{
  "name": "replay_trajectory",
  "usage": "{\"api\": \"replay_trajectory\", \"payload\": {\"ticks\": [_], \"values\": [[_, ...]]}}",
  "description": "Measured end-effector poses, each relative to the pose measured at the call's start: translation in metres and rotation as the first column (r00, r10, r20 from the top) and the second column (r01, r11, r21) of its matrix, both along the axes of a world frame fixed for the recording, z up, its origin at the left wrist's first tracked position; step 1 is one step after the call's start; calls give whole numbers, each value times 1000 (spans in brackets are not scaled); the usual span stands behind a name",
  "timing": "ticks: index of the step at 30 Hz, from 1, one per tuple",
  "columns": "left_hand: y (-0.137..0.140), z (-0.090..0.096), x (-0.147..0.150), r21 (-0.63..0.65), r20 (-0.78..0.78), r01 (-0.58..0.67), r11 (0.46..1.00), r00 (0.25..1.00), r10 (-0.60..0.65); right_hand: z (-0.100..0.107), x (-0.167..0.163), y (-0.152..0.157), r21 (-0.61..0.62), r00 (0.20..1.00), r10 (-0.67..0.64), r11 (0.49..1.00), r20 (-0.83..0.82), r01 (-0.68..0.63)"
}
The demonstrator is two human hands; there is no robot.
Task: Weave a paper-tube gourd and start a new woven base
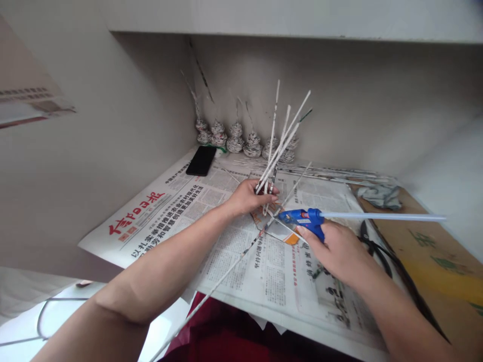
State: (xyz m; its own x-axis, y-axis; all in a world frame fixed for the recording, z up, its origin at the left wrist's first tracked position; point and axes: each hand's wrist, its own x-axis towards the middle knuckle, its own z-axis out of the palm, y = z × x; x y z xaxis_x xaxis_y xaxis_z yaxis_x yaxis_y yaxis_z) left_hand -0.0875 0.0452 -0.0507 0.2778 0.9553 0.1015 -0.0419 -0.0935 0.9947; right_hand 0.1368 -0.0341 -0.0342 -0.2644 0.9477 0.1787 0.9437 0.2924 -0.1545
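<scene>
My left hand (253,197) is closed around a bundle of thin rolled-paper sticks (283,143), which fan upward from my fingers. Below it, more paper sticks cross; a long one (226,274) slants down toward my lap. In my right hand (339,246) I grip a blue hot glue gun (311,219), a long pale glue stick (381,216) jutting out of its back to the right. The gun's nozzle points left, close to the crossing sticks just below my left hand. Whether it touches them I cannot tell.
Newspaper (169,221) covers the table. Several small woven-paper gourd shapes (236,138) line the back wall, near a black phone (201,161). Loose paper sticks (332,173) lie at the back. On the right are a crumpled cloth (379,195), black-handled scissors (372,244) and cardboard (426,241). A shelf (294,20) overhangs.
</scene>
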Motion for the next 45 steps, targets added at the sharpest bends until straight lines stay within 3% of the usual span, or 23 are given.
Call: {"api": "replay_trajectory", "payload": {"ticks": [8, 16, 22, 26, 30, 34, 41, 45], "values": [[-2, -1, 3, 31, 6, -3, 1000, 1000, 2, 0, 0, 0, -4, 1000, 3, 1000, -3, -3], [-5, 4, 5, -128, -1, 37, 991, 999, -38, 2, -1, 0, 27, 999, 33, 999, 17, -33], [-8, 4, 0, -173, -38, 180, 968, 981, -189, 0, 0, 1, 6, 999, 14, 1000, 42, -14], [-9, 4, -1, -132, -98, 179, 975, 976, -192, 0, 1, 1, 8, 1000, 25, 1000, 19, -25], [-11, 8, 0, -73, -247, 92, 993, 963, -107, 1, 0, 1, 5, 1000, 16, 1000, 8, -16], [-10, 8, 1, 78, -388, 29, 997, 922, 4, 2, -1, 0, -8, 1000, 0, 1000, 30, 0], [-8, 2, 2, 226, -363, -24, 974, 925, 107, 1, 0, 1, 2, 1000, 14, 1000, 24, -14], [-7, 4, 1, 245, -386, -44, 968, 912, 139, 1, 0, 0, 6, 1000, 20, 1000, 22, -21]]}}
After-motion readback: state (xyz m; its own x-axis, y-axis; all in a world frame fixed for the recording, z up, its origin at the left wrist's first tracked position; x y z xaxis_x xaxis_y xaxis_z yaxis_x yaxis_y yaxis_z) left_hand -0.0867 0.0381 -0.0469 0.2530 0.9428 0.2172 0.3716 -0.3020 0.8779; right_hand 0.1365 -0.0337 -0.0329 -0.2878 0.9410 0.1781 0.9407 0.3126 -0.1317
